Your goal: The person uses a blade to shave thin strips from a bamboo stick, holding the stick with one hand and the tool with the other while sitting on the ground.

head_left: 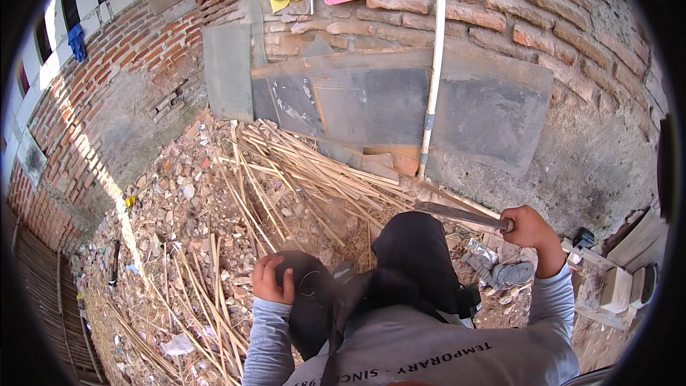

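My right hand (530,229) is wrapped round the handle of a machete (461,214). Its long dark blade points left, in front of my right knee (413,237). On my left knee (306,271), covered in dark trousers, rests my left hand (274,280). Its thumb and fingers are apart, and nothing shows in them. Beyond my knees lies a loose pile of thin split bamboo strips (321,164), pale and overlapping. More long strips (214,279) are scattered on the ground to the left.
Rubble and litter (171,193) cover the ground at left. A white pipe (433,78) runs down the brick wall (493,0), where grey sheets (386,93) lean. Wooden blocks (607,289) stand at the right. A grey sandal (514,273) lies near my right leg.
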`<state>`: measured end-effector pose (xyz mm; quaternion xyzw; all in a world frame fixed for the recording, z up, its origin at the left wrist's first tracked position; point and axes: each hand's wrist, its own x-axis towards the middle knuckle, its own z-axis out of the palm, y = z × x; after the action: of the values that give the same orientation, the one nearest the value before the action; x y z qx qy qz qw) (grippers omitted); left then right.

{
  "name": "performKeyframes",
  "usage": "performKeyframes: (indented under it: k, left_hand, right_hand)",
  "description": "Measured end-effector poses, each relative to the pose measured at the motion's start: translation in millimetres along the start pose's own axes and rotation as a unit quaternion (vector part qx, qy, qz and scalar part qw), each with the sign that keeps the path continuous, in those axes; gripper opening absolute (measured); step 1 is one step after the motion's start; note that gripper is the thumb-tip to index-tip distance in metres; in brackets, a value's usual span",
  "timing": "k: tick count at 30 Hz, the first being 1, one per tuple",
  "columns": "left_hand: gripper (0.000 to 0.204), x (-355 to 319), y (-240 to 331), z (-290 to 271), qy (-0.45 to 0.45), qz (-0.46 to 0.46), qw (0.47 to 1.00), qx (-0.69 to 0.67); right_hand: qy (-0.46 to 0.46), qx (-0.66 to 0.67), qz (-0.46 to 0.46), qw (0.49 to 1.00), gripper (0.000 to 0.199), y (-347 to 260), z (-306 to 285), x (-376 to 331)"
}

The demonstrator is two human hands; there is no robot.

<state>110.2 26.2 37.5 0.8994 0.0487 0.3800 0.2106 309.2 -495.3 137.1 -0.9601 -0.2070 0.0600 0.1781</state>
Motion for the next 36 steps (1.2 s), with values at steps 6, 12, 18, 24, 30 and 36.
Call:
performKeyframes:
  k: [6,12,18,24,30,36]
  left_hand:
    - [0.045,63,42,21,-0.079,0.116,0.989,-0.045]
    - [0.072,88,98,2,0.086,0.177,0.979,0.062]
    - [0.043,93,92,-40,-0.125,0.237,0.96,0.078]
    - [0.044,69,93,-67,0.054,0.276,0.96,0.015]
    - [0.046,75,107,-81,0.029,0.22,0.968,0.115]
    - [0.033,46,68,-96,-0.136,0.171,0.973,0.068]
  right_hand:
    - [-0.046,0.068,-0.05,0.995,0.022,-30,-36,-55]
    - [-0.091,0.149,-0.116,0.978,0.02,-46,-56,-82]
    - [-0.169,0.191,-0.171,0.952,0.02,-62,-57,-86]
    - [-0.217,0.201,-0.232,0.927,0.019,-64,-51,-66]
    - [-0.288,0.171,-0.246,0.91,0.02,-68,-48,-45]
    - [-0.31,0.233,-0.223,0.895,0.02,-89,-47,-24]
